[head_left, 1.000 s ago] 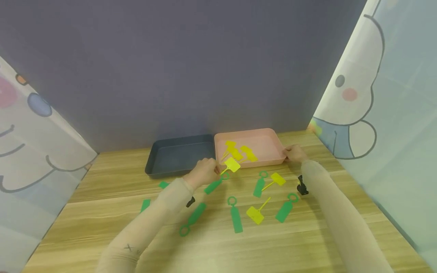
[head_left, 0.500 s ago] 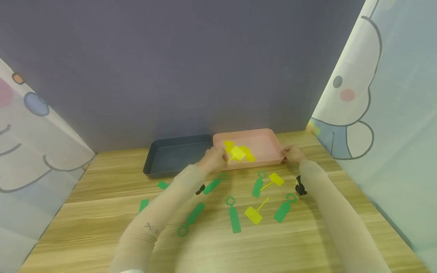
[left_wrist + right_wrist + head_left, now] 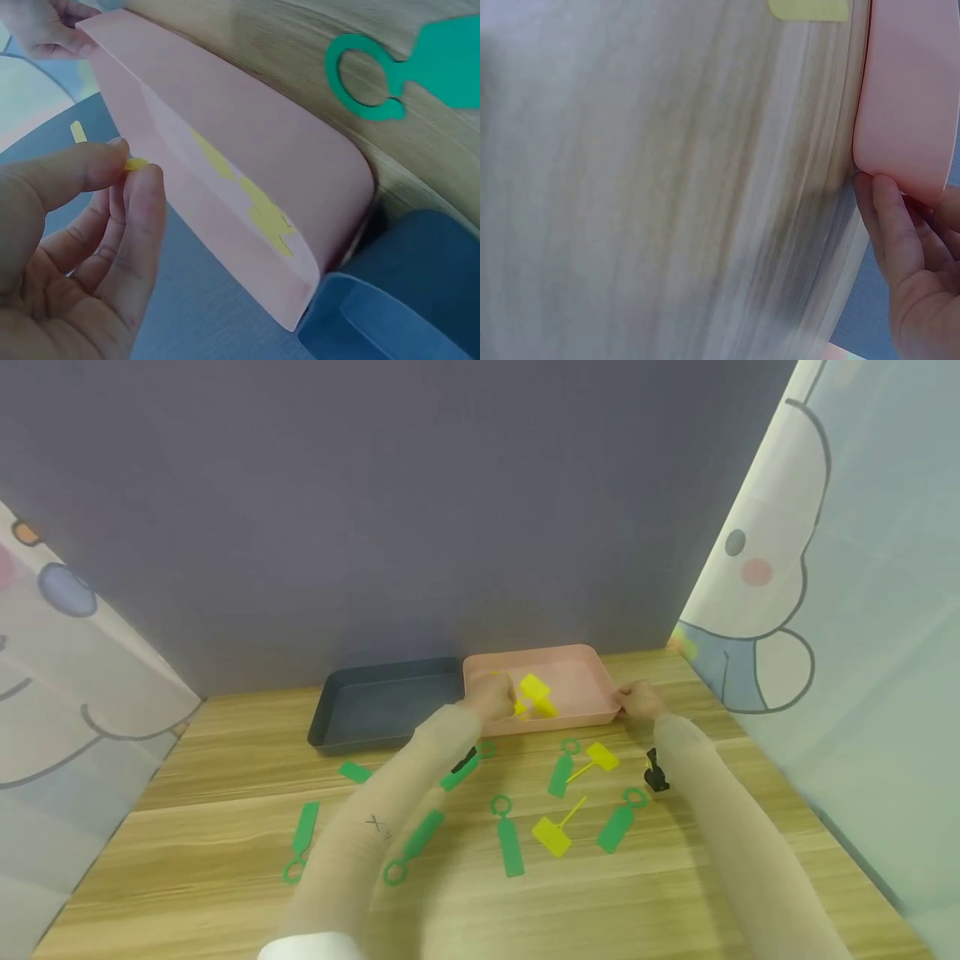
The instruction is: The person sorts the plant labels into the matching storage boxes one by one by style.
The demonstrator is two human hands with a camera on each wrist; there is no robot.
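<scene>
Held item: one yellow tag [image 3: 136, 164], bright and flat, a rectangular plate on a thin stem. The left wrist view shows only a small piece between the fingertips, with a pale yellow strip rising behind the thumb. Location: over the pink tray [image 3: 577, 672]; whether it touches the tags below, I cannot tell.

Left hand [image 3: 492, 697]: thumb and finger pressed together on the yellow tag, a pinch. Right hand [image 3: 922, 255]: clamped on the near right corner of the pink tray, fingertips against the outside wall.

Pink tray: shallow, smooth, matte, rounded corners. Several more tags [image 3: 270, 221] lie overlapped inside; count uncertain, as the left hand hides part of them. A dark blue tray [image 3: 382, 702] of similar shape sits just beside it, on the left.

Surface: wooden table [image 3: 187, 793], light brown with streaked grain. On it, seven green tags [image 3: 508, 847], most showing a ring at one end, spread in front of the trays at various angles; two loose yellow pieces [image 3: 552, 837] lie among the right-hand ones.

Room: plain dark grey backdrop [image 3: 450, 510] behind the trays; pale sheet [image 3: 870, 635] with cartoon figures hanging to the right, a similar cartoon sheet [image 3: 67, 677] to the left.
</scene>
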